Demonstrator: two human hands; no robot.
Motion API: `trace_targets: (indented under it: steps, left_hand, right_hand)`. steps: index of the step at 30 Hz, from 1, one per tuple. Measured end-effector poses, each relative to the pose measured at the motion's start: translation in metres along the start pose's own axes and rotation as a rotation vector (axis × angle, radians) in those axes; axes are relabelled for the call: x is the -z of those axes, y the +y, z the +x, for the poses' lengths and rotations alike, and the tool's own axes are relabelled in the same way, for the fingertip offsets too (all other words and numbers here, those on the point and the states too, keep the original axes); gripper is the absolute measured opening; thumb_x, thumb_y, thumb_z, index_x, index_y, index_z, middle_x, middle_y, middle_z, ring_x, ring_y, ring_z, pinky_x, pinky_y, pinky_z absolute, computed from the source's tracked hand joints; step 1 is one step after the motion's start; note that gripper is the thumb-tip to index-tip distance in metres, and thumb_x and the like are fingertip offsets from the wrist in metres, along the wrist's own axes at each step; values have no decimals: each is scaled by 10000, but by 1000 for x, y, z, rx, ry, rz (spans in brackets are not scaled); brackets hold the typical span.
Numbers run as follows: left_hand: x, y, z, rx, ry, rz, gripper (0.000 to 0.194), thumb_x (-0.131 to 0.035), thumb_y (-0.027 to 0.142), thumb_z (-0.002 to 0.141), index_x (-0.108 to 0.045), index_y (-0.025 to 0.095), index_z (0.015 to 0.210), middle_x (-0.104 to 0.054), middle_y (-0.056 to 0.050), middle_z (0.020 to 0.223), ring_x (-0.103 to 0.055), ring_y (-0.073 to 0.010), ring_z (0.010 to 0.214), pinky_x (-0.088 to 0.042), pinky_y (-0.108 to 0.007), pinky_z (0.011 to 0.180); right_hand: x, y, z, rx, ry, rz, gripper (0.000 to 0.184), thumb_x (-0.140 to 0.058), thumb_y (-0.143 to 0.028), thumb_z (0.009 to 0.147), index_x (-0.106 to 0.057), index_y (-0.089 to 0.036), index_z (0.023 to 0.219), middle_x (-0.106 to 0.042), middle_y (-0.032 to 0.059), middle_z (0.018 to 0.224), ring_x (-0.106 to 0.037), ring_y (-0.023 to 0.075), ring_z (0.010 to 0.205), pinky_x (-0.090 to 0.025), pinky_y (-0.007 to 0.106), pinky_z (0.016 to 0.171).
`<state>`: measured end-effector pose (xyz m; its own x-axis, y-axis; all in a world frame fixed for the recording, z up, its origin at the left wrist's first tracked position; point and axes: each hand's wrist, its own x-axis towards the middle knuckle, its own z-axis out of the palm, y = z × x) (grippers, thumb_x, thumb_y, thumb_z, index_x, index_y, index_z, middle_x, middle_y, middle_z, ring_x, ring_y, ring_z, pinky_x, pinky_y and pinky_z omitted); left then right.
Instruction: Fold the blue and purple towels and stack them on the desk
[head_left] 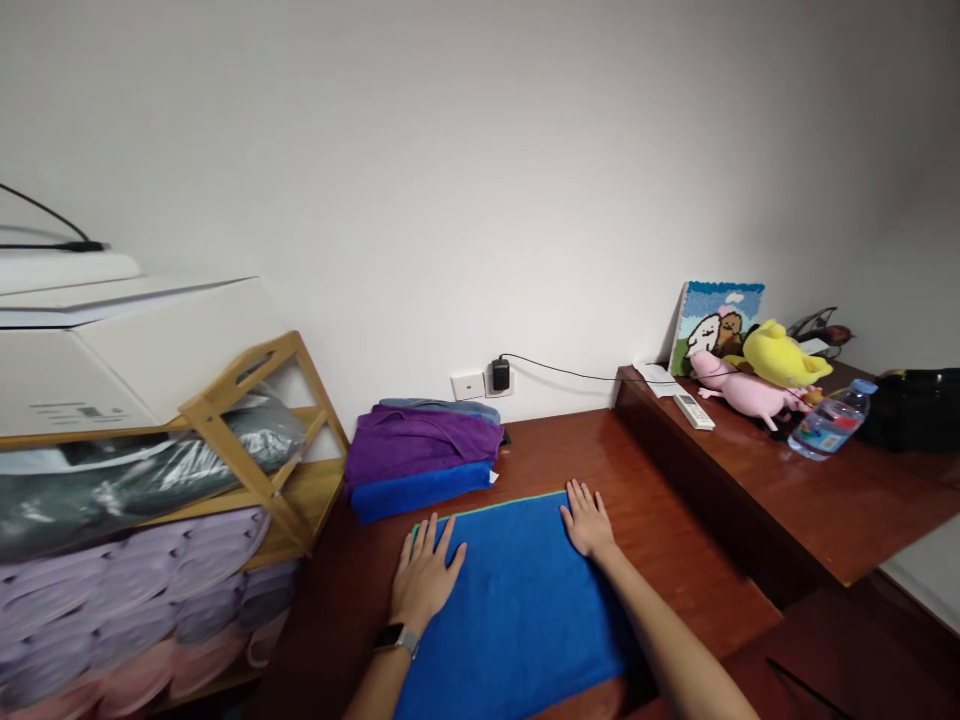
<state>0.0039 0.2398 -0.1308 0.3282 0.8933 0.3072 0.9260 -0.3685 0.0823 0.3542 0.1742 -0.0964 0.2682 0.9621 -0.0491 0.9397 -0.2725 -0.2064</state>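
Note:
A blue towel (517, 600) lies spread flat on the brown wooden table (675, 560), with a thin green edge along its far side. My left hand (426, 575) rests flat near its far left corner, fingers apart, a watch on the wrist. At the far right corner, my right hand (587, 520) presses flat with fingers spread. Behind the left hand, against the wall, sits a stack of folded towels: a purple towel (420, 445) over a folded blue towel (424, 490), with a greyish one at the back.
A wooden shelf (289, 480) with slippers (142, 580) stands at left. On the raised surface (750, 480) at right are a remote (694, 411), plush toys (742, 390), a picture (716, 320) and a water bottle (831, 425). A black charger (500, 374) trails a cable rightward.

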Motion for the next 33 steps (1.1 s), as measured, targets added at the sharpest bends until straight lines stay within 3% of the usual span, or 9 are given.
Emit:
trace_targets:
  steps: [4,8,10,15,17,20,26,29,33]
  left_hand:
    - [7,47,-7,-101,57,-23,579,-354,412,1045,-529,193,1551,-479,-140,1655,-432,-319,1542,-334,-564,1269]
    - [1,82,-39,-200,21,-75,543,-320,365,1066,-487,288,1576,-475,-71,1663,-433,-271,1545,-366,-533,1259]
    - [-3,72,-56,-149,-5,-61,550,-330,412,1065,-474,295,1583,-471,-71,1664,-443,-285,1538,-374,-556,1250]
    - [1,3,-82,-50,25,-21,619,-321,485,1051,-457,222,1594,-451,-108,1670,-437,-300,1541,-355,-565,1263]
    - [9,-7,-85,-56,36,-19,626,-293,463,1053,-498,170,1567,-493,-137,1639,-465,-302,1523,-366,-558,1260]
    - [23,18,-92,-75,66,-27,621,-258,409,1064,-526,112,1540,-516,-170,1616,-480,-292,1513,-366,-524,1268]
    - [32,93,-127,-217,-30,-85,545,-335,436,1071,-462,302,1584,-464,-69,1664,-446,-268,1537,-396,-527,1246]
    - [30,78,-149,-163,-57,-68,573,-334,482,1067,-426,294,1600,-427,-66,1680,-424,-278,1550,-381,-550,1253]
    - [34,31,-170,-104,-49,-22,641,-335,508,1049,-410,209,1610,-390,-100,1696,-387,-289,1570,-337,-554,1280]
  right_hand:
    - [-15,-57,-32,159,142,59,645,-237,-422,1113,-261,-120,1682,-218,91,1745,-138,251,1639,-52,477,1334]
    - [-45,-100,-72,377,125,183,603,-222,-445,1125,-328,-210,1671,-298,34,1724,-212,204,1622,-133,424,1331]
    - [-48,-91,-83,337,96,190,611,-225,-467,1124,-336,-210,1667,-306,33,1718,-229,207,1617,-146,435,1330]
    - [-18,-4,-89,66,46,61,638,-268,-438,1106,-302,-146,1672,-257,70,1724,-231,240,1617,-174,464,1324]
    - [-8,17,-94,-34,41,26,643,-273,-405,1100,-303,-100,1664,-259,101,1720,-239,256,1614,-186,470,1321]
    - [-10,4,-114,-22,108,30,629,-293,-379,1096,-351,-79,1645,-284,129,1708,-247,279,1611,-188,490,1320]
    - [-49,-78,-168,326,190,160,603,-292,-492,1120,-343,-231,1661,-332,45,1705,-283,224,1601,-218,442,1316]
    - [-51,-65,-186,273,149,155,622,-277,-529,1117,-329,-238,1665,-322,42,1708,-279,233,1602,-210,458,1318]
    - [-34,-8,-201,123,96,88,652,-260,-528,1110,-305,-199,1672,-265,55,1721,-240,250,1614,-177,475,1324]
